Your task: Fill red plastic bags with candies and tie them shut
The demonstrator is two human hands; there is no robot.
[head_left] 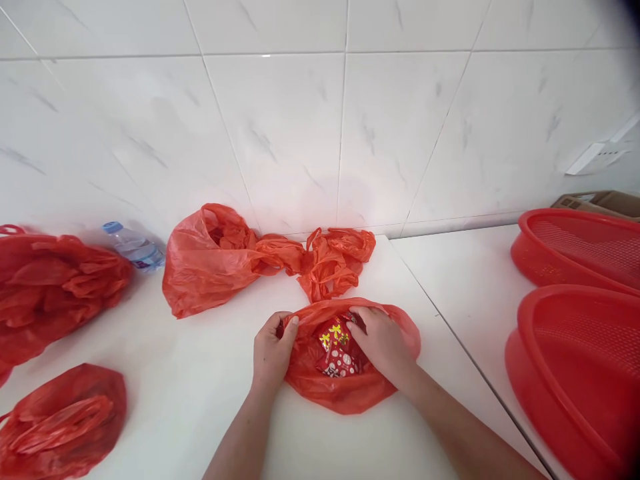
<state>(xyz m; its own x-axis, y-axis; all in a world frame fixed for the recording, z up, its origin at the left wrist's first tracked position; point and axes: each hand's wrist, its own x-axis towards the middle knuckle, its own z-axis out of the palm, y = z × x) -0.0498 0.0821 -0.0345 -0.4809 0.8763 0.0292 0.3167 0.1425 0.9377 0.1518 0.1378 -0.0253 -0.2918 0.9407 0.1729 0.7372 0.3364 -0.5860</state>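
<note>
A red plastic bag [345, 399] lies spread open on the white table in front of me. Inside it are shiny red printed packets [340, 350] with yellow and white markings. My left hand [274, 348] pinches the bag's left rim between thumb and fingers. Reaching in from the right, my right hand [384, 341] has its thumb and fingertips closed at the upper edge of the packets, where a dark red wrapper shows between them. Part of its fingers is hidden by the hand itself.
Crumpled red bags [210, 267] lie along the tiled wall, with a fuller red bag [60, 293] and another red bag [65, 420] at left. A plastic water bottle [135, 247] leans behind. Red perforated baskets [550, 373] and a cardboard box [600, 201] stand at right, past a table seam.
</note>
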